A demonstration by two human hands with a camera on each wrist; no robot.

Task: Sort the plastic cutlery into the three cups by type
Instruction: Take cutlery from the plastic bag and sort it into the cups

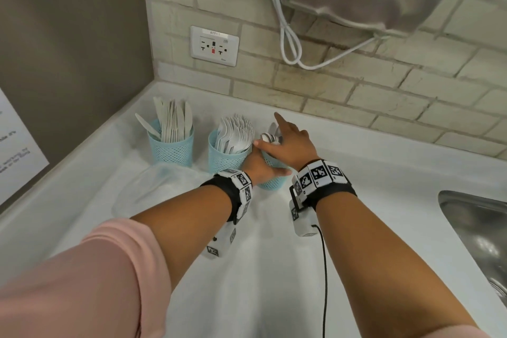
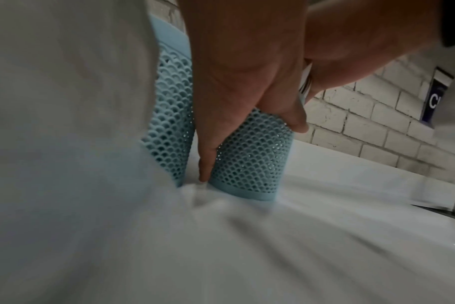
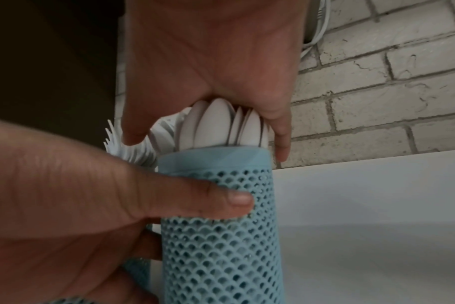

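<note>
Pale brick backs a white worktop (image 1: 370, 162), with a steel sink (image 1: 477, 228) away to the right of the spoon cup (image 3: 221, 226). Your left hand (image 1: 260, 166) wraps that cup's mesh wall, thumb across its front, steadying it. Your right hand (image 1: 290, 143) presses down on the spoons (image 3: 221, 125), fingers (image 3: 282, 142) draped over their bowls, forefinger lifted. Forks (image 1: 236, 132) and knives (image 1: 172, 121) fill the cups to its left, so sorting looks nearly finished. Next, seat the spoons without tipping the cup, then let go.
</note>
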